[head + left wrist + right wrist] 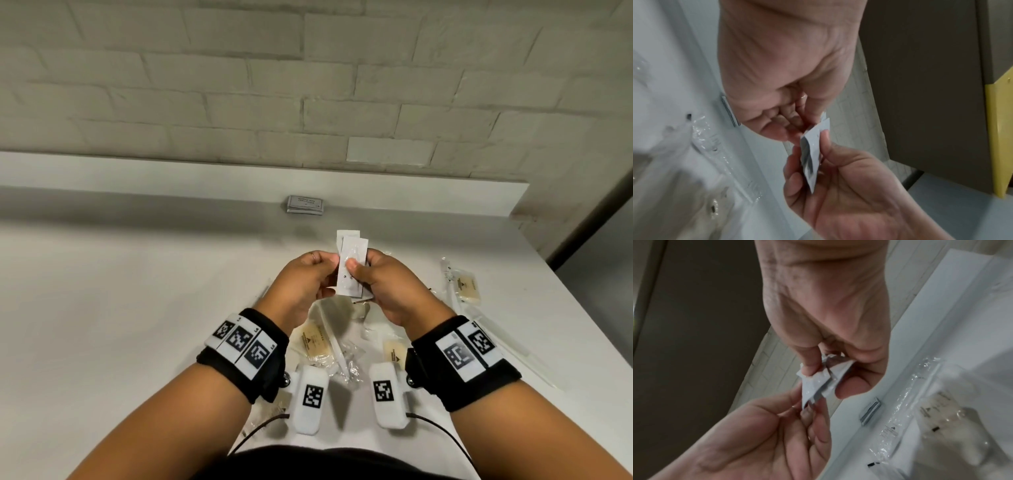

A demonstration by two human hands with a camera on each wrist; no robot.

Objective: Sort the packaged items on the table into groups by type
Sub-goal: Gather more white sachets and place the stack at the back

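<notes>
Both hands hold a small stack of flat white sachets (352, 260) above the middle of the white table (137, 308). My right hand (358, 272) pinches the stack with its thumb on the front face. My left hand (329, 272) grips the stack's left edge with curled fingers. In the left wrist view the sachets (813, 155) stand edge-on between my left fingers (789, 118) and the right hand (838, 186). The right wrist view shows the sachets (818, 384) fanned under the right thumb (809, 363), with the left fingers (807, 415) at their lower end.
A stack of grey packets (306, 205) lies at the back by the wall ledge. Yellowish soap packets (315, 342) (467, 286) and long clear-wrapped items (507, 346) are strewn below and to the right of my hands. The table's right edge runs diagonally nearby.
</notes>
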